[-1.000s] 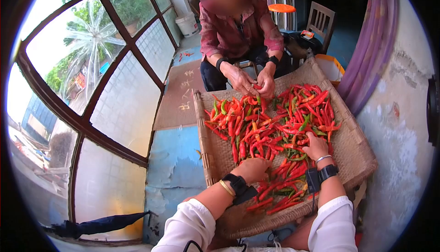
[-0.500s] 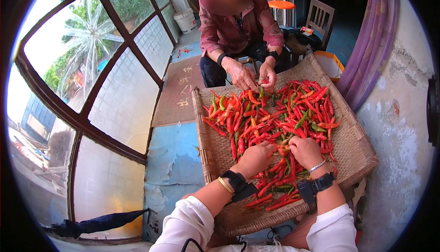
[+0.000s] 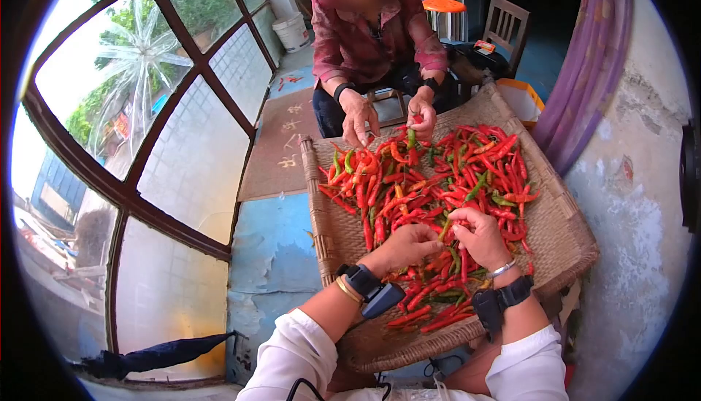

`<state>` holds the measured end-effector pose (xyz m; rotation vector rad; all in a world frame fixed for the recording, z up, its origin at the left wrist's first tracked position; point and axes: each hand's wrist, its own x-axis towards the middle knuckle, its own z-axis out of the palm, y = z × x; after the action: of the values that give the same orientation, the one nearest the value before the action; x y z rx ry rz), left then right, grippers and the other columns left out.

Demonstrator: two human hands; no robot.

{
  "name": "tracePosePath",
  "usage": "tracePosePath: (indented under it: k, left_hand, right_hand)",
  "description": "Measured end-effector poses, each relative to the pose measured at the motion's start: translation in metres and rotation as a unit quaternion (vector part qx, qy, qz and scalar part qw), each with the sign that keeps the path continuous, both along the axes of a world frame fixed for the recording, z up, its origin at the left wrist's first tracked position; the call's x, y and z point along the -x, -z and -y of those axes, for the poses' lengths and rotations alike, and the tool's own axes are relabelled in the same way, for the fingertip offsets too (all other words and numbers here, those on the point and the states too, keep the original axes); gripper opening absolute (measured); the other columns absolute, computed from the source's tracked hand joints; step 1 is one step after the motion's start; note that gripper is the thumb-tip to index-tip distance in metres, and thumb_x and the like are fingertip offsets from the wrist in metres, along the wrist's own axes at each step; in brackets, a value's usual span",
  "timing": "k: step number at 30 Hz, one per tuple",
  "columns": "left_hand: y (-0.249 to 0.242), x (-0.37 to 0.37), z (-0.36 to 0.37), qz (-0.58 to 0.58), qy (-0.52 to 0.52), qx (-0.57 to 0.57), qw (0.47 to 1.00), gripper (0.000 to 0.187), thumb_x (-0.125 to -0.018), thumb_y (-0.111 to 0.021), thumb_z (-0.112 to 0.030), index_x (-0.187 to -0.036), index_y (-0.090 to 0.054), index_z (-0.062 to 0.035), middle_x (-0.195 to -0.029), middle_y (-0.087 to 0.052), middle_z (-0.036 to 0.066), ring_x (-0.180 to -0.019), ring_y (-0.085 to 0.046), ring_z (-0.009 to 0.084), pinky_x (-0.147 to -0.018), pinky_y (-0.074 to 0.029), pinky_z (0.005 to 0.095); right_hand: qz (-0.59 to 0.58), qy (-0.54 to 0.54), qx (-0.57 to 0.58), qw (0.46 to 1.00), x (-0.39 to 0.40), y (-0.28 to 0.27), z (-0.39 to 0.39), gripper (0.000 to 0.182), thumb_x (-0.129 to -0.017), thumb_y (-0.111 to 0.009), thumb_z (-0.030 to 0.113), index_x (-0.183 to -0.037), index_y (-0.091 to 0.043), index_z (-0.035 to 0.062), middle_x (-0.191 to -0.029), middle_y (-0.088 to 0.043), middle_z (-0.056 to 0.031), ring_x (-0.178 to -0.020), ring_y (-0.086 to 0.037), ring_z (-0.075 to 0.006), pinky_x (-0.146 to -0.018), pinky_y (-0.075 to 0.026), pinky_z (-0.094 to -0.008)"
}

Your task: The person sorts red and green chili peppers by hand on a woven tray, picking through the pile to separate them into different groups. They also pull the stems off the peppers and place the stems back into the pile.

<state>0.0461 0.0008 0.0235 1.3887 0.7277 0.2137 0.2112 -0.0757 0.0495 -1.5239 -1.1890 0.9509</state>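
My right hand is closed in a pinch around a chili pepper, with red showing at its fingertips. A yellowish-green chili slants down from those fingers toward my left hand. The left thumb and fingers are pinched together at its lower end; exactly how they grip it is partly hidden. Both hands hover just over a heap of red chili peppers, with some green ones mixed in. The heap lies on a woven tray.
Across the tray sits a person in a red patterned shirt, one hand holding a chili. Windows line the left, with a folded dark umbrella below. A peeling wall and purple curtain flank the right.
My hands have risen slightly from the heap, and a yellowish-green chili now shows between them. The other person's hands have moved apart, one holding a chili.
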Motion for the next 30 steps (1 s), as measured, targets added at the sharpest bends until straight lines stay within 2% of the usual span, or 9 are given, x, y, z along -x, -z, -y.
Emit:
tracePosePath:
  k: [7, 9, 12, 22, 24, 27, 28, 29, 30]
  left_hand:
    - [0.008, -0.001, -0.005, 0.004, 0.034, -0.011, 0.999, 0.012, -0.082, -0.06, -0.017, -0.088, -0.06, -0.0068, -0.071, -0.057, -0.006, -0.058, -0.046, 0.0005, -0.049, -0.037, 0.0164]
    - [0.009, -0.004, -0.004, 0.006, 0.019, 0.002, 1.0, 0.013, -0.081, -0.061, -0.018, -0.086, -0.061, -0.0066, -0.067, -0.054, -0.006, -0.057, -0.045, 0.0004, -0.049, -0.036, 0.0166]
    - [0.006, -0.005, -0.003, 0.007, 0.011, -0.035, 0.999, 0.014, -0.082, -0.06, -0.02, -0.083, -0.062, -0.006, -0.062, -0.051, -0.007, -0.055, -0.044, 0.0005, -0.048, -0.035, 0.0169]
    - [0.0, 0.011, -0.046, 0.098, -0.315, -0.107, 0.938, 0.017, -0.085, -0.056, -0.018, -0.073, -0.057, -0.0062, -0.056, -0.046, -0.007, -0.047, -0.039, 0.0016, -0.043, -0.031, 0.0186]
    - [0.002, 0.014, -0.048, 0.085, -0.342, -0.119, 0.928, 0.016, -0.085, -0.056, -0.016, -0.072, -0.056, -0.0063, -0.056, -0.046, -0.006, -0.047, -0.041, 0.0022, -0.043, -0.032, 0.0184]
    - [0.007, 0.015, -0.051, 0.117, -0.353, -0.114, 0.921, 0.013, -0.085, -0.055, -0.013, -0.078, -0.059, -0.0032, -0.059, -0.049, -0.006, -0.049, -0.042, 0.0025, -0.045, -0.035, 0.018]
    - [0.005, 0.017, -0.052, 0.097, -0.355, -0.14, 0.919, 0.011, -0.082, -0.057, -0.01, -0.086, -0.058, 0.0, -0.066, -0.053, -0.002, -0.055, -0.046, 0.0043, -0.05, -0.04, 0.0211]
    - [0.022, 0.017, -0.062, 0.136, -0.367, -0.264, 0.881, 0.02, -0.08, -0.058, -0.009, -0.096, -0.056, 0.0027, -0.078, -0.057, 0.005, -0.068, -0.053, 0.0117, -0.062, -0.045, 0.0261]
    - [0.01, 0.014, -0.056, 0.069, -0.39, -0.386, 0.833, 0.024, -0.08, -0.059, -0.009, -0.1, -0.055, 0.0028, -0.086, -0.058, 0.009, -0.076, -0.054, 0.0158, -0.068, -0.045, 0.0279]
  right_hand:
    - [-0.047, -0.034, -0.005, 0.998, 0.002, 0.012, -0.005, 0.014, -0.075, -0.059, 0.006, -0.089, -0.059, 0.002, -0.068, -0.058, -0.0018, -0.057, -0.053, -0.0073, -0.052, -0.044, -0.0233]
    - [0.069, -0.033, -0.042, 0.996, 0.005, 0.019, -0.013, 0.014, -0.072, -0.062, 0.007, -0.085, -0.058, 0.0031, -0.064, -0.057, -0.0028, -0.056, -0.053, -0.0089, -0.052, -0.044, -0.0251]
    - [0.087, -0.012, -0.033, 0.996, 0.007, 0.018, -0.012, 0.011, -0.07, -0.062, 0.007, -0.081, -0.058, 0.004, -0.062, -0.058, -0.0047, -0.055, -0.055, -0.0127, -0.052, -0.044, -0.027]
    - [0.116, 0.125, -0.046, 0.984, -0.015, 0.027, -0.019, 0.009, -0.072, -0.06, 0.005, -0.081, -0.058, 0.0012, -0.064, -0.06, -0.0083, -0.056, -0.059, -0.015, -0.053, -0.047, -0.0283]
    - [0.033, 0.146, 0.011, 0.989, -0.014, 0.009, -0.015, 0.007, -0.074, -0.059, 0.004, -0.081, -0.058, 0.0011, -0.063, -0.059, -0.0047, -0.052, -0.056, -0.0107, -0.049, -0.045, -0.0258]
    - [0.052, 0.129, -0.014, 0.99, -0.018, 0.016, -0.016, 0.007, -0.075, -0.058, 0.004, -0.081, -0.057, 0.0006, -0.063, -0.058, -0.0037, -0.05, -0.055, -0.0089, -0.046, -0.044, -0.0238]
    - [0.073, 0.11, -0.013, 0.991, -0.019, 0.017, -0.015, 0.008, -0.075, -0.058, 0.005, -0.082, -0.058, 0.0004, -0.066, -0.058, -0.0044, -0.051, -0.054, -0.0087, -0.045, -0.044, -0.0232]
    - [0.07, 0.115, 0.0, 0.991, -0.019, 0.019, -0.016, 0.008, -0.075, -0.058, 0.005, -0.082, -0.058, 0.0004, -0.066, -0.058, -0.0044, -0.051, -0.054, -0.0087, -0.045, -0.044, -0.0232]
    - [0.026, 0.097, -0.009, 0.995, -0.018, 0.023, -0.017, 0.008, -0.076, -0.058, 0.005, -0.083, -0.057, 0.0004, -0.067, -0.058, -0.0038, -0.051, -0.054, -0.0084, -0.044, -0.043, -0.0228]
